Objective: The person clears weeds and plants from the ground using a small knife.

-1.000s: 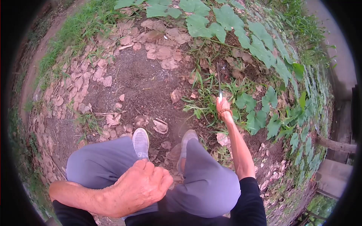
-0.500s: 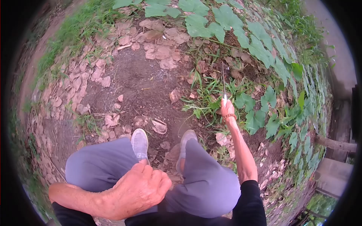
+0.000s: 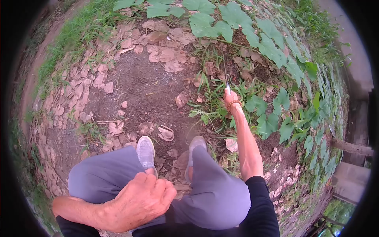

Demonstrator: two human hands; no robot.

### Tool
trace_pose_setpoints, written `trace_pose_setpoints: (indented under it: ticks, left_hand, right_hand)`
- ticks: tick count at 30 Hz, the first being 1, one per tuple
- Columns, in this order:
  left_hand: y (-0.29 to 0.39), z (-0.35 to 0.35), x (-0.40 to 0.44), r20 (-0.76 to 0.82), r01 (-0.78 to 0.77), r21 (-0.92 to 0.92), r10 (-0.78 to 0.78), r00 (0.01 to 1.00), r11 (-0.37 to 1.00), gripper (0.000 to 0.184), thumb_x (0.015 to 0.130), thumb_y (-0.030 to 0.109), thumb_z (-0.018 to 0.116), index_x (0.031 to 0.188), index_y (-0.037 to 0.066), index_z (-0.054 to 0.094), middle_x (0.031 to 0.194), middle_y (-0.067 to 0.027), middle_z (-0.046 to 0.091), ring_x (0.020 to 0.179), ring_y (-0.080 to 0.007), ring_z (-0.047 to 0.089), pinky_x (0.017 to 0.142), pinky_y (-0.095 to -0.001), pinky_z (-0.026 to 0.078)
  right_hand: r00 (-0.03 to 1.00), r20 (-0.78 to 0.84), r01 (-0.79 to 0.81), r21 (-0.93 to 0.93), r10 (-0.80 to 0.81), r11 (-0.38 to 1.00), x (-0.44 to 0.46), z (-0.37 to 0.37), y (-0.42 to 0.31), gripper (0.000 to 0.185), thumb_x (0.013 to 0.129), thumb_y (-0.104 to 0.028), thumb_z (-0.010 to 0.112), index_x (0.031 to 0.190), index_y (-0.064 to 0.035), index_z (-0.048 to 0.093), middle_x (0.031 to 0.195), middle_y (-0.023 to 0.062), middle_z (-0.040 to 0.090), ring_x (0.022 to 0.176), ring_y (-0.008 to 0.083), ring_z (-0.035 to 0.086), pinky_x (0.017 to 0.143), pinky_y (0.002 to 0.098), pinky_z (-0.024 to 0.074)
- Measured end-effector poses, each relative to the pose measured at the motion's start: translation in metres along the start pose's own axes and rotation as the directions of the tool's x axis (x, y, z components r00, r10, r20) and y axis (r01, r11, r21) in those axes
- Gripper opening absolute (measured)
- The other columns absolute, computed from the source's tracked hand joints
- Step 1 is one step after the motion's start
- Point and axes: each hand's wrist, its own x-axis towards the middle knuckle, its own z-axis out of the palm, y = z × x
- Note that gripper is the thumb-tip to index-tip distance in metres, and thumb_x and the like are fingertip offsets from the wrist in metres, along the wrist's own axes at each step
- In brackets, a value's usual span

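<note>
My right hand [image 3: 231, 97], with a beaded bracelet at its wrist, is closed round the pale handle of a thin metal tool [image 3: 226, 73]. The tool's narrow dark shaft points away from me, over grass [image 3: 213, 94] and soil beside the broad green leaves. Near my knees, my left hand [image 3: 144, 199] is curled into a loose fist in front of my lap. Its fingertips are turned out of sight, so whatever they may hold is hidden.
Large vine leaves [image 3: 268, 47] spread across the top and right. Dry brown leaves [image 3: 167, 55] lie on bare soil [image 3: 138, 87]. My shoes [image 3: 146, 152] are below the middle. A wooden post [image 3: 351, 148] and grey blocks stand at the far right.
My right hand moved slightly right, then back left and farther away from me, with the tool still in it. My left hand has barely moved.
</note>
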Motion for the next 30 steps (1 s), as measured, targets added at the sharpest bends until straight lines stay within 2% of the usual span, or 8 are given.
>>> trace_pose_setpoints:
  ticks: [3, 10, 12, 13, 16, 18, 23, 30]
  left_hand:
    - [0.001, 0.001, -0.001, -0.019, -0.01, 0.004, 0.01, 1.0, 1.0, 0.025, 0.078, 0.013, 0.063, 0.098, 0.0, 0.059, 0.07, -0.0014, 0.046, 0.065, -0.015, 0.052, 0.058, -0.0301, 0.039]
    - [0.001, -0.006, -0.007, 0.063, -0.022, 0.002, 0.022, 0.998, 1.0, 0.035, 0.075, 0.015, 0.064, 0.105, -0.003, 0.059, 0.09, -0.0128, 0.063, 0.072, -0.0183, 0.058, 0.063, -0.031, 0.045]
    - [0.001, -0.006, -0.008, 0.065, -0.017, -0.025, 0.019, 0.998, 1.0, 0.037, 0.074, 0.016, 0.063, 0.105, -0.004, 0.059, 0.1, -0.0184, 0.066, 0.074, -0.0196, 0.06, 0.064, -0.0317, 0.046]
    - [0.001, -0.006, -0.008, 0.062, -0.017, -0.026, 0.019, 0.998, 1.0, 0.037, 0.074, 0.016, 0.063, 0.105, -0.004, 0.059, 0.1, -0.0184, 0.066, 0.074, -0.0196, 0.06, 0.064, -0.0317, 0.046]
    - [0.0, -0.006, -0.01, 0.037, -0.034, -0.033, 0.035, 0.999, 0.999, 0.035, 0.075, 0.016, 0.063, 0.104, -0.004, 0.059, 0.096, -0.0158, 0.065, 0.073, -0.0185, 0.059, 0.063, -0.0313, 0.045]
    - [0.0, -0.006, -0.01, 0.039, -0.058, -0.009, 0.058, 0.998, 0.998, 0.033, 0.076, 0.015, 0.063, 0.103, -0.003, 0.059, 0.089, -0.0115, 0.062, 0.071, -0.017, 0.057, 0.061, -0.0306, 0.044]
    - [-0.001, -0.002, -0.009, 0.018, -0.047, -0.013, 0.047, 0.999, 0.999, 0.029, 0.077, 0.013, 0.063, 0.102, -0.003, 0.06, 0.078, -0.0047, 0.054, 0.067, -0.0151, 0.054, 0.059, -0.0299, 0.042]
    - [0.0, 0.002, -0.001, -0.046, -0.024, -0.004, 0.024, 0.999, 1.0, 0.024, 0.076, 0.012, 0.064, 0.096, 0.0, 0.059, 0.071, -0.0017, 0.047, 0.064, -0.0147, 0.052, 0.057, -0.0303, 0.039]
  right_hand:
    - [1.0, -0.019, -0.002, -0.122, 0.0, 0.993, -0.018, -0.007, 0.003, 0.043, 0.1, -0.049, 0.05, 0.082, -0.0097, 0.054, 0.066, -0.0026, 0.046, 0.056, 0.0122, 0.039, 0.051, 0.0307, 0.0301]
    - [0.999, -0.028, 0.016, -0.13, -0.019, 0.991, -0.034, -0.009, 0.023, 0.038, 0.102, -0.046, 0.049, 0.087, -0.0113, 0.054, 0.064, -0.0032, 0.043, 0.052, 0.0113, 0.039, 0.045, 0.0329, 0.0287]
    - [0.999, -0.038, -0.02, -0.235, 0.011, 0.972, -0.049, -0.014, 0.029, 0.049, 0.101, -0.045, 0.049, 0.105, 0.0009, 0.065, 0.087, 0.0165, 0.067, 0.079, 0.0293, 0.062, 0.073, 0.0439, 0.0477]
    - [1.0, -0.028, -0.015, -0.226, 0.009, 0.974, -0.056, -0.013, 0.037, 0.048, 0.101, -0.044, 0.049, 0.106, 0.0008, 0.065, 0.087, 0.0159, 0.067, 0.079, 0.0287, 0.062, 0.074, 0.0436, 0.0479]
    - [0.993, -0.036, 0.1, -0.186, -0.109, 0.977, -0.086, -0.014, 0.039, 0.043, 0.102, -0.04, 0.049, 0.1, 0.0005, 0.064, 0.083, 0.0114, 0.065, 0.074, 0.025, 0.06, 0.069, 0.0417, 0.0469]
    - [0.986, 0.084, -0.158, 0.165, 0.146, 0.974, -0.111, -0.026, 0.01, 0.035, 0.101, -0.047, 0.052, 0.085, -0.0163, 0.048, 0.053, -0.0057, 0.038, 0.038, 0.0103, 0.034, 0.035, 0.029, 0.0235]
    - [0.996, -0.035, 0.084, 0.011, -0.084, 0.996, -0.068, -0.022, 0.019, 0.037, 0.099, -0.044, 0.053, 0.08, -0.0119, 0.052, 0.054, -0.0033, 0.042, 0.039, 0.0116, 0.036, 0.037, 0.0295, 0.0256]
    - [0.977, -0.113, 0.171, -0.101, -0.182, 0.98, 0.02, 0.004, -0.031, 0.039, 0.099, -0.045, 0.053, 0.08, -0.0115, 0.054, 0.056, -0.0012, 0.044, 0.042, 0.0133, 0.039, 0.04, 0.0321, 0.0292]
